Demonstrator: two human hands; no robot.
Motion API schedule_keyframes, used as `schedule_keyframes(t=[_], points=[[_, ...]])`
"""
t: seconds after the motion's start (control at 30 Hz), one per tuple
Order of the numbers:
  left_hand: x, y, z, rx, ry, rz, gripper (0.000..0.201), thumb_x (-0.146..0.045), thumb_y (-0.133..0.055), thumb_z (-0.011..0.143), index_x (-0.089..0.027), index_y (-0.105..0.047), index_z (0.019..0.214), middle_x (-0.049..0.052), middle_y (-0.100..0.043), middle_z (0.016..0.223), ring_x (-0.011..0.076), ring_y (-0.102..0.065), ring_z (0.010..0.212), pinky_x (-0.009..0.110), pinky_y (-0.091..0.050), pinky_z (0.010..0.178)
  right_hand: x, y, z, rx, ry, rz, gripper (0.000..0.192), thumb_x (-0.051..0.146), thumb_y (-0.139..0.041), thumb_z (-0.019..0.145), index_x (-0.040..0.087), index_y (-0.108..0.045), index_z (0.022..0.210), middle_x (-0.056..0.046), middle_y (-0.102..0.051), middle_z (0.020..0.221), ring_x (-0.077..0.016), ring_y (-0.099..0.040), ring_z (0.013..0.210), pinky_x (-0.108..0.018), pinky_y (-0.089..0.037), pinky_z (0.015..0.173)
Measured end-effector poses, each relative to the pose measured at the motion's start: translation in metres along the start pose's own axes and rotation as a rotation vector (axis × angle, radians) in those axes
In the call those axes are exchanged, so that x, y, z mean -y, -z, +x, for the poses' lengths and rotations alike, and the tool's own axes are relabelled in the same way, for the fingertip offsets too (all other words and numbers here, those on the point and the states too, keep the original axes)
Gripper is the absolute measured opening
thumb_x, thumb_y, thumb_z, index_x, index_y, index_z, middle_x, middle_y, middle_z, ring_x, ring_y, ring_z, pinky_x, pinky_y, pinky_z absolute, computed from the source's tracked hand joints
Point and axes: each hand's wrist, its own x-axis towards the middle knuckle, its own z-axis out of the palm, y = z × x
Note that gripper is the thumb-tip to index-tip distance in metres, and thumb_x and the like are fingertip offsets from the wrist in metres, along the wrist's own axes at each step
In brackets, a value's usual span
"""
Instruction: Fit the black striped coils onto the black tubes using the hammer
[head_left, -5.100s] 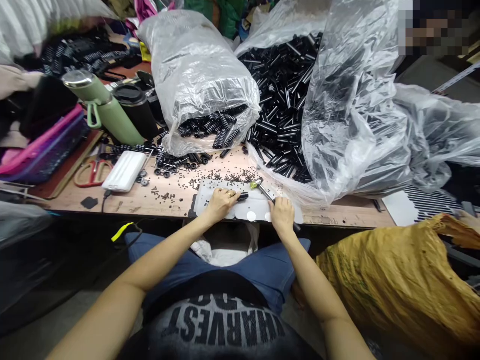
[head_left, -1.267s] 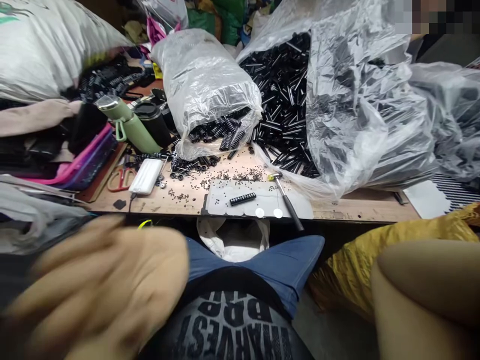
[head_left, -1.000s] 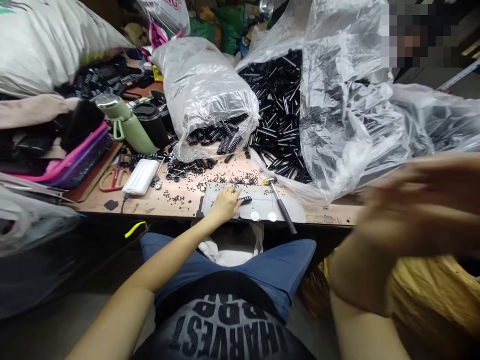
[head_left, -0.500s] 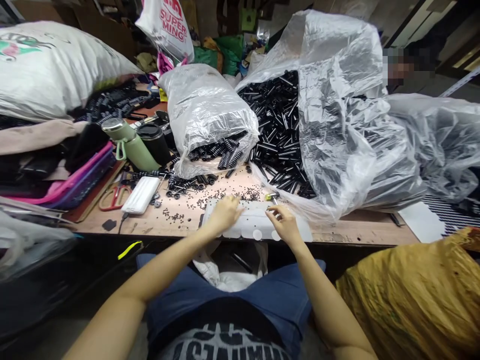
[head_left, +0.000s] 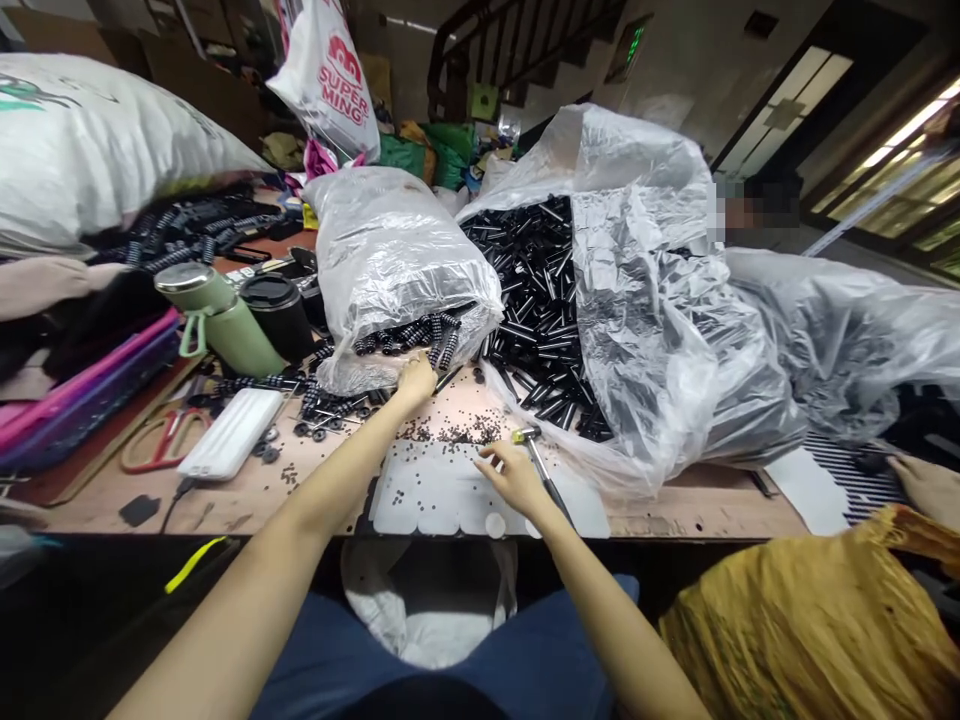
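Note:
My left hand (head_left: 416,381) reaches forward to the mouth of a clear plastic bag (head_left: 397,250), touching the ribbed black pieces (head_left: 420,335) that spill from it; whether it grips one is hidden. My right hand (head_left: 511,478) rests on a white mat (head_left: 427,500) at the table's front edge, fingers spread toward a scatter of tiny black bits (head_left: 457,432). A small hammer (head_left: 541,468) lies just right of that hand, touching the wrist side. The hand does not hold it.
A large open bag of black tubes (head_left: 540,300) fills the middle right. At left stand a green flask (head_left: 221,320) and black cup (head_left: 274,310), with scissors (head_left: 161,440) and a white power bank (head_left: 232,447). Yellow cloth (head_left: 810,620) and another person's hand (head_left: 930,485) are right.
My left hand left the mat and moved forward to the ribbed pieces at the bag's mouth. My right hand shifted left toward the tiny bits. The ribbed piece is gone from the mat.

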Motion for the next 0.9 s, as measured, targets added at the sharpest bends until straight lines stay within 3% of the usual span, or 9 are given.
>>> schedule_keyframes(t=[0.17,0.27,0.37,0.5,0.6,0.67,0.73,0.83,0.9], points=[[0.041,-0.005,-0.068,-0.197,-0.052,0.165,0.078,-0.056,-0.036,0.092,0.0,-0.021,0.144,0.025,-0.058,0.11,0.0348,-0.058,0.1,0.039,-0.045,0.083,0.005,-0.027,0.088,0.057,0.051,-0.216,0.019,0.023,-0.057,0.087,0.017,-0.059,0.106,-0.012,-0.062,0.112,-0.0239,-0.054,0.105,-0.037,-0.044,0.09],[0.053,-0.01,-0.09,-0.225,-0.033,0.202,0.069,-0.051,-0.029,0.095,-0.002,-0.024,0.144,0.022,-0.058,0.106,0.0319,-0.059,0.095,0.037,-0.046,0.08,0.02,-0.052,0.139,0.054,0.046,-0.193,0.02,0.01,-0.051,0.086,0.011,-0.061,0.103,-0.017,-0.061,0.113,-0.0262,-0.051,0.109,-0.039,-0.041,0.093],[0.059,-0.004,-0.093,-0.224,-0.045,0.177,0.06,-0.041,-0.034,0.096,-0.003,-0.03,0.142,0.023,-0.057,0.109,0.0321,-0.057,0.099,0.04,-0.045,0.082,0.032,-0.058,0.162,0.06,0.043,-0.128,0.019,0.004,-0.046,0.085,0.009,-0.064,0.09,-0.018,-0.065,0.1,-0.0249,-0.056,0.1,-0.039,-0.044,0.09],[0.058,0.02,-0.108,-0.363,-0.249,-0.063,0.054,-0.04,-0.044,0.093,-0.01,-0.04,0.138,0.022,-0.049,0.129,0.0334,-0.046,0.118,0.046,-0.04,0.095,0.033,-0.031,0.139,0.037,0.057,0.016,0.02,0.02,-0.047,0.093,0.013,-0.063,0.101,-0.012,-0.066,0.104,-0.0185,-0.06,0.095,-0.033,-0.048,0.085],[0.044,0.027,-0.135,-0.191,-0.456,-0.44,0.04,-0.041,-0.051,0.089,-0.016,-0.059,0.119,0.013,-0.061,0.112,0.0261,-0.054,0.105,0.039,-0.043,0.089,0.032,-0.008,0.098,0.117,0.058,0.387,0.034,0.044,-0.047,0.093,0.016,-0.062,0.107,-0.008,-0.068,0.095,-0.0163,-0.064,0.08,-0.031,-0.053,0.071],[0.031,0.021,-0.155,0.023,-0.404,-0.715,0.031,-0.044,-0.056,0.085,-0.015,-0.066,0.092,0.006,-0.064,0.083,0.0192,-0.058,0.078,0.03,-0.046,0.072,0.036,-0.002,0.068,0.094,0.044,0.527,0.045,0.054,-0.048,0.089,0.019,-0.061,0.113,-0.009,-0.066,0.097,-0.0186,-0.064,0.083,-0.034,-0.054,0.072],[0.019,0.008,-0.171,0.151,-0.23,-0.946,0.035,-0.047,-0.057,0.082,-0.015,-0.061,0.069,0.001,-0.056,0.062,0.0132,-0.05,0.058,0.025,-0.039,0.057,0.041,-0.004,0.039,0.026,0.08,0.382,0.062,0.058,-0.06,0.08,0.021,-0.052,0.129,-0.013,-0.059,0.119,-0.0254,-0.059,0.107,-0.043,-0.052,0.087],[0.009,-0.011,-0.189,0.193,-0.038,-1.111,0.042,-0.05,-0.059,0.078,-0.015,-0.05,0.057,-0.003,-0.045,0.053,0.009,-0.04,0.05,0.022,-0.03,0.049,0.047,-0.016,0.006,0.049,0.197,0.017,0.096,0.051,-0.078,0.063,0.023,-0.034,0.143,-0.016,-0.035,0.145,-0.0342,-0.033,0.134,-0.054,-0.033,0.108],[0.007,-0.019,-0.197,0.211,-0.034,-1.089,0.042,-0.049,-0.061,0.076,-0.016,-0.046,0.055,-0.005,-0.04,0.051,0.0078,-0.036,0.048,0.022,-0.025,0.047,0.047,-0.025,-0.006,0.078,0.212,-0.121,0.098,0.045,-0.079,0.063,0.02,-0.031,0.144,-0.017,-0.034,0.144,-0.0353,-0.032,0.135,-0.055,-0.03,0.109]])
